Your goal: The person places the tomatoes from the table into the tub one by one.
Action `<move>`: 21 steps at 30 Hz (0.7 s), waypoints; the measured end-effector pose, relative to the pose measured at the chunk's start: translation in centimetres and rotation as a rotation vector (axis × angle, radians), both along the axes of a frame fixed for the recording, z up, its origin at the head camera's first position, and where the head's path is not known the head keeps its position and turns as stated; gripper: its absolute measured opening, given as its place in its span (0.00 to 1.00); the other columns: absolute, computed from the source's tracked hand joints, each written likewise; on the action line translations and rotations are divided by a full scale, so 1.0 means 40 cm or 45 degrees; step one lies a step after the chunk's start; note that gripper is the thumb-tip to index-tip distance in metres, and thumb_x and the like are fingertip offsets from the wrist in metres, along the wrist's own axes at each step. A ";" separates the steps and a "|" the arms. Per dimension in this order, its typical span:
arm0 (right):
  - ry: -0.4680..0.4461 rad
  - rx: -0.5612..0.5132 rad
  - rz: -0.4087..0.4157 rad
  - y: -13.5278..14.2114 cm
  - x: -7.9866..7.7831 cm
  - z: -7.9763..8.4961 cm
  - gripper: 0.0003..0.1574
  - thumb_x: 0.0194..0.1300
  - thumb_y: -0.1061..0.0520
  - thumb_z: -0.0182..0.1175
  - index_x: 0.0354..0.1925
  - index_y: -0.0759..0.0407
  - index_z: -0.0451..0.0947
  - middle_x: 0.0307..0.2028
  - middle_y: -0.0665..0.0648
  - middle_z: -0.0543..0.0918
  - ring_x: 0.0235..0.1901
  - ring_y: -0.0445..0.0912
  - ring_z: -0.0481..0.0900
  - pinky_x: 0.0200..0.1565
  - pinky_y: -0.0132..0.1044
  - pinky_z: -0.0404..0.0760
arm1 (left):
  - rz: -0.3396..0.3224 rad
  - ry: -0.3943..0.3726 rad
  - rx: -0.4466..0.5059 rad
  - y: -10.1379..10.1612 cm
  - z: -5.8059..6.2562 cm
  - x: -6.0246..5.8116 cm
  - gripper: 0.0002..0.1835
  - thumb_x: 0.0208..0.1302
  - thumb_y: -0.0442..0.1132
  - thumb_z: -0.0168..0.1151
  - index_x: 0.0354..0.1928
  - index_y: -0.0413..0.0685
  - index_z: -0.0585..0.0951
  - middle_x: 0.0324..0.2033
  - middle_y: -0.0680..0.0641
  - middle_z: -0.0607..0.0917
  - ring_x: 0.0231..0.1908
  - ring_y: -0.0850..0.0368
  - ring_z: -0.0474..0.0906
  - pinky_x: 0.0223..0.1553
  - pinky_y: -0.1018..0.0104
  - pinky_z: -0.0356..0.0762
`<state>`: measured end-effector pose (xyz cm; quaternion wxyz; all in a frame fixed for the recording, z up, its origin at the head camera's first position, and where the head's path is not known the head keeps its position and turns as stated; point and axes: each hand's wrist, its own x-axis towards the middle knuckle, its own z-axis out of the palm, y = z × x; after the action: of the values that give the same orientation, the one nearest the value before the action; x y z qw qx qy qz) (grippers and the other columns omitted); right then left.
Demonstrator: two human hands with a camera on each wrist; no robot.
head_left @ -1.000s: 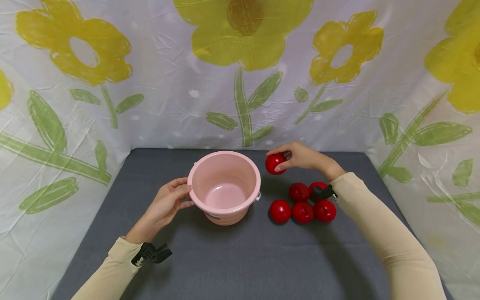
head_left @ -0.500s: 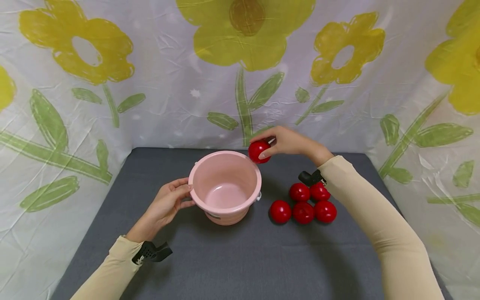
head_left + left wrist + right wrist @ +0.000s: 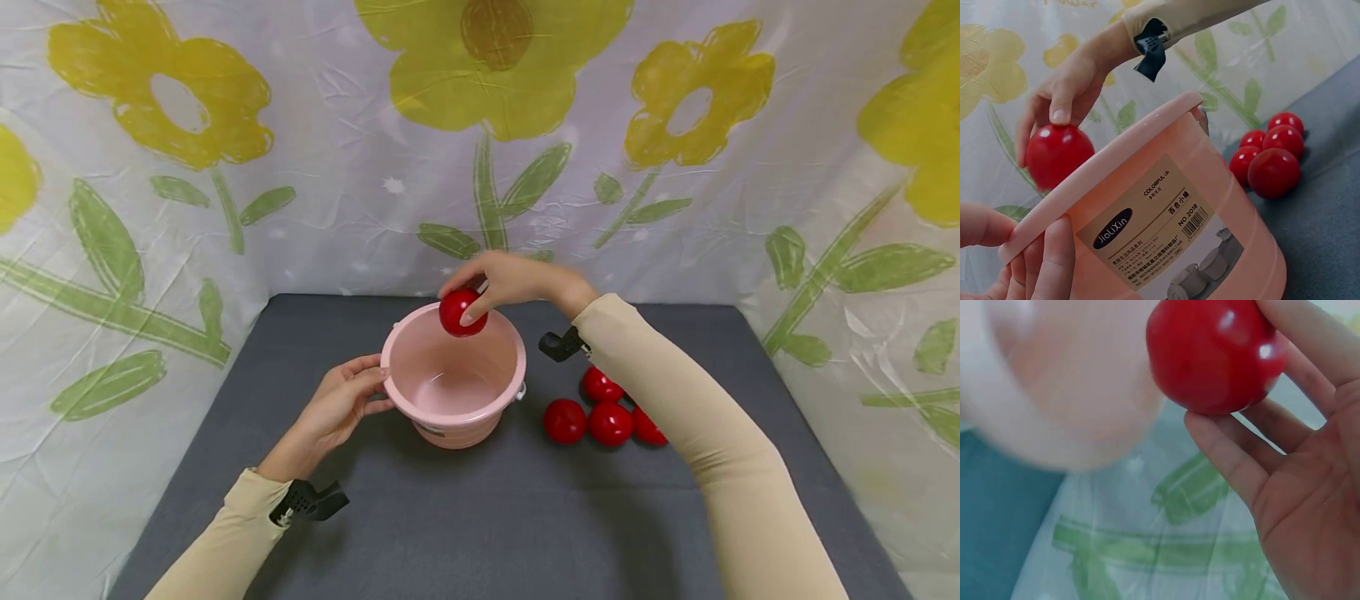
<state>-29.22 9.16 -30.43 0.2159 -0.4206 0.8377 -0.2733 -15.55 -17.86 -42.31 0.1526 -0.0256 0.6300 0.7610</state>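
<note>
A pink plastic bucket (image 3: 455, 412) with a printed label (image 3: 1163, 234) stands upright near the middle of the table. My left hand (image 3: 337, 408) grips its rim on the left side, fingers beneath the lip and thumb on top. Above the far part of the bucket's opening, my right hand (image 3: 510, 282) holds a glossy red round fruit (image 3: 459, 315) between thumb and fingers. The right wrist view shows this fruit (image 3: 1213, 356) at the fingertips, beside the blurred bucket. Inside the bucket, the visible floor is bare.
Several more red round fruits (image 3: 610, 424) lie grouped on the dark grey tablecloth (image 3: 480, 525), right of the bucket. My right forearm partly covers them in the head view. A flower-printed curtain (image 3: 330, 167) rises behind the table and along both sides.
My right hand has carried the red round fruit leftward, from the right of the bucket, past the rim, to over its opening. My left hand and the bucket stay put.
</note>
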 end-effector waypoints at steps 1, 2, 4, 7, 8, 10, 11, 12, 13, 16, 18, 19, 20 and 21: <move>-0.008 -0.001 0.018 -0.011 -0.002 -0.004 0.29 0.60 0.55 0.70 0.60 0.51 0.79 0.58 0.51 0.82 0.55 0.45 0.78 0.53 0.37 0.84 | 0.000 -0.001 0.000 0.000 0.000 0.000 0.26 0.71 0.32 0.53 0.66 0.27 0.60 0.37 0.57 0.83 0.33 0.66 0.82 0.36 0.71 0.87; -0.014 0.000 0.038 -0.022 -0.004 -0.009 0.29 0.60 0.56 0.70 0.60 0.53 0.79 0.58 0.52 0.82 0.55 0.46 0.78 0.54 0.37 0.84 | -0.002 -0.003 0.000 -0.001 0.001 0.000 0.27 0.71 0.32 0.53 0.66 0.27 0.60 0.37 0.57 0.83 0.33 0.66 0.82 0.36 0.71 0.87; -0.028 0.008 0.062 -0.042 -0.005 -0.016 0.29 0.60 0.57 0.69 0.60 0.54 0.79 0.58 0.53 0.82 0.55 0.46 0.78 0.54 0.37 0.84 | -0.005 -0.002 -0.001 -0.002 0.002 0.002 0.27 0.71 0.33 0.54 0.66 0.28 0.61 0.38 0.56 0.83 0.34 0.66 0.82 0.37 0.71 0.87; -0.058 0.006 0.089 -0.066 -0.005 -0.027 0.29 0.60 0.57 0.69 0.60 0.54 0.79 0.57 0.54 0.82 0.55 0.47 0.77 0.54 0.37 0.84 | -0.003 -0.003 0.004 -0.003 0.004 0.002 0.27 0.71 0.34 0.56 0.66 0.29 0.62 0.39 0.55 0.83 0.34 0.65 0.82 0.37 0.70 0.87; -0.066 0.008 0.099 -0.073 -0.005 -0.032 0.29 0.59 0.58 0.69 0.60 0.54 0.79 0.56 0.54 0.82 0.55 0.47 0.77 0.54 0.37 0.84 | -0.004 -0.005 0.006 -0.004 0.004 0.002 0.27 0.71 0.35 0.56 0.66 0.29 0.62 0.40 0.55 0.83 0.34 0.65 0.82 0.38 0.70 0.87; -0.080 0.007 0.125 -0.086 -0.005 -0.043 0.28 0.59 0.58 0.69 0.59 0.55 0.80 0.55 0.54 0.83 0.54 0.47 0.77 0.54 0.36 0.84 | -0.005 -0.007 0.011 -0.004 0.005 0.002 0.26 0.71 0.35 0.56 0.66 0.30 0.62 0.40 0.55 0.83 0.34 0.65 0.82 0.38 0.70 0.87; -0.090 0.006 0.135 -0.092 -0.005 -0.048 0.29 0.58 0.58 0.70 0.59 0.55 0.80 0.55 0.54 0.83 0.54 0.47 0.78 0.53 0.36 0.84 | -0.003 -0.006 0.014 -0.004 0.005 0.002 0.26 0.71 0.35 0.56 0.65 0.30 0.62 0.40 0.55 0.83 0.34 0.65 0.82 0.38 0.69 0.87; -0.094 0.009 0.147 -0.096 -0.004 -0.053 0.29 0.58 0.59 0.70 0.59 0.55 0.80 0.55 0.54 0.83 0.54 0.47 0.78 0.53 0.36 0.84 | -0.005 -0.006 0.015 -0.004 0.005 0.002 0.26 0.71 0.35 0.56 0.65 0.30 0.62 0.40 0.55 0.83 0.34 0.65 0.83 0.38 0.69 0.87; -0.099 0.017 0.155 -0.101 -0.003 -0.058 0.28 0.58 0.58 0.70 0.59 0.54 0.80 0.55 0.54 0.83 0.54 0.47 0.78 0.53 0.36 0.84 | -0.004 -0.007 0.018 -0.004 0.005 0.002 0.26 0.71 0.35 0.56 0.65 0.30 0.62 0.41 0.54 0.83 0.34 0.65 0.83 0.38 0.69 0.87; -0.117 0.055 0.152 -0.114 0.003 -0.073 0.29 0.58 0.57 0.70 0.59 0.52 0.79 0.55 0.52 0.83 0.53 0.46 0.78 0.51 0.34 0.85 | -0.009 -0.004 0.017 -0.004 0.004 0.002 0.26 0.71 0.35 0.56 0.65 0.30 0.62 0.42 0.53 0.83 0.34 0.65 0.82 0.38 0.69 0.87; -0.136 0.081 0.147 -0.121 0.008 -0.083 0.29 0.59 0.57 0.70 0.60 0.51 0.79 0.55 0.51 0.83 0.53 0.45 0.78 0.51 0.34 0.85 | -0.009 -0.006 0.013 -0.004 0.003 0.002 0.26 0.71 0.35 0.56 0.65 0.31 0.62 0.43 0.53 0.83 0.34 0.65 0.82 0.38 0.69 0.87; -0.146 0.091 0.140 -0.125 0.009 -0.089 0.29 0.59 0.57 0.70 0.60 0.50 0.79 0.54 0.50 0.83 0.53 0.45 0.79 0.51 0.33 0.85 | -0.009 -0.007 0.011 -0.004 0.002 0.002 0.26 0.71 0.35 0.56 0.65 0.31 0.63 0.43 0.53 0.83 0.35 0.65 0.82 0.38 0.69 0.87; -0.156 0.099 0.136 -0.129 0.010 -0.095 0.29 0.59 0.57 0.70 0.60 0.49 0.79 0.54 0.50 0.83 0.53 0.45 0.79 0.51 0.33 0.85 | -0.010 -0.008 0.009 -0.004 0.002 0.001 0.25 0.71 0.35 0.55 0.65 0.31 0.63 0.43 0.53 0.83 0.35 0.65 0.82 0.39 0.69 0.87; -0.170 0.103 0.135 -0.132 0.011 -0.100 0.29 0.59 0.57 0.70 0.60 0.49 0.79 0.54 0.50 0.83 0.53 0.45 0.79 0.51 0.33 0.85 | -0.009 -0.009 0.007 -0.004 0.001 0.001 0.25 0.71 0.35 0.55 0.65 0.32 0.63 0.43 0.53 0.83 0.35 0.65 0.82 0.39 0.69 0.87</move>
<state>-28.77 3.87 -34.43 0.3022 -0.4363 0.8083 -0.2549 -15.52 -18.01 -42.27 0.1575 -0.0258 0.6274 0.7622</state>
